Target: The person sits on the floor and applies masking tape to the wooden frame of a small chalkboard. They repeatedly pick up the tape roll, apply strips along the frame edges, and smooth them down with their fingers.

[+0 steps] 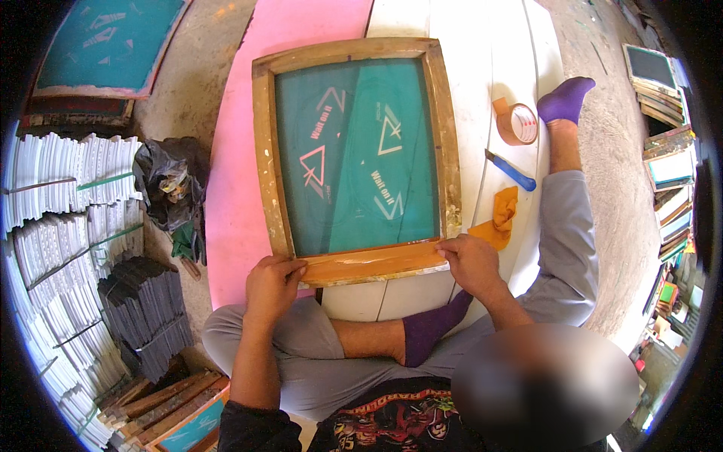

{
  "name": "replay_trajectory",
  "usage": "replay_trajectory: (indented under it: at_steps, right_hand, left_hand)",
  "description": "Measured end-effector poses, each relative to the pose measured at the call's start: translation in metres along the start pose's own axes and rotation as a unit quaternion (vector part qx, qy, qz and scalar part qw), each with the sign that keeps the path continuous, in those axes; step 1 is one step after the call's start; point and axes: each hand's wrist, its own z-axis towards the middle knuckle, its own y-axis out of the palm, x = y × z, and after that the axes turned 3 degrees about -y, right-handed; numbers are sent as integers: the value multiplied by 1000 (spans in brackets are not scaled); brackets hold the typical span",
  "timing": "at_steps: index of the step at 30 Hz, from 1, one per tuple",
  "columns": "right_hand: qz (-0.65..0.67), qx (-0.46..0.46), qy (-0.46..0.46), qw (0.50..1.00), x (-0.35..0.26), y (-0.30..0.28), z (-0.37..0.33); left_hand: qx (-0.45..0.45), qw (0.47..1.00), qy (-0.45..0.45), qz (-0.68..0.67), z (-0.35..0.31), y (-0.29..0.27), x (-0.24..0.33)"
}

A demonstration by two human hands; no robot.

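Note:
A wooden screen-printing frame [266, 154] with teal mesh [350, 203] lies flat before me, its mesh bearing pale triangle designs and lettering. A strip of brown packing tape [373, 261] runs along its near bar. My left hand [269, 292] has its fingers closed at the strip's left end, by the near left corner. At the right end, my right hand [473, 267] pinches with thumb and fingers. Just beyond the right hand lies a crumpled piece of brown tape [500, 220]. Farther up are a blue cutter knife [516, 172] and a roll of brown tape [521, 125].
The frame rests on a pink [232, 173] and white board surface [471, 90]. My purple-socked foot [566, 99] stretches out at the right. Stacked white bundles [68, 173], a dark bundle [147, 309] and a black plastic bag [172, 181] stand at the left, more screens [105, 45] beyond.

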Motion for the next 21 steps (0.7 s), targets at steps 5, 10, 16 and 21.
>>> replay_trajectory:
  at_steps: [5,10,16,21]
  right_hand:
    - [-9,-12,4,1000,1,2,0]
    - [-13,-26,6,1000,1,2,1]
    - [-46,-37,9,998,-5,-2,4]
    - [-72,-36,8,997,-10,-3,5]
  left_hand:
    - [-25,1000,-5,10,1,0,-3]
    - [-45,999,-14,23,0,-2,1]
    - [-50,998,-1,48,1,-1,2]
    - [-53,996,-1,74,1,-3,7]
